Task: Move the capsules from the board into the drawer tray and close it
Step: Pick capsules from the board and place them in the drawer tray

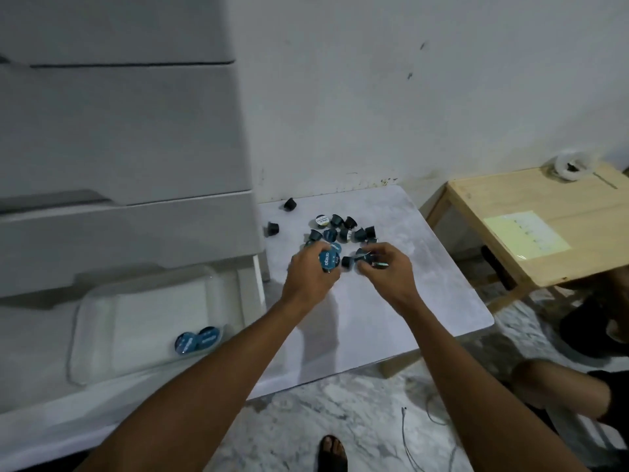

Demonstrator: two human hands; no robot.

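Several dark capsules with blue lids [343, 229] lie clustered at the far part of the pale marble board [374, 311]. Two stray capsules [273, 229] sit nearer the drawer unit. My left hand [308, 270] is closed around a blue-lidded capsule [329, 260]. My right hand [388, 267] pinches capsules [366, 258] at the cluster's near edge. To the left, the bottom drawer is pulled out and holds a clear tray [143, 321]. Two capsules [197, 339] lie in the tray's near right corner.
A white drawer unit [119, 131] rises at the left, its upper drawers closed. A wooden table [531, 229] with a tape roll [571, 165] stands at the right. Another person's leg [561, 386] is at the right edge. A sandalled foot [332, 453] and a cable [408, 437] are on the floor.
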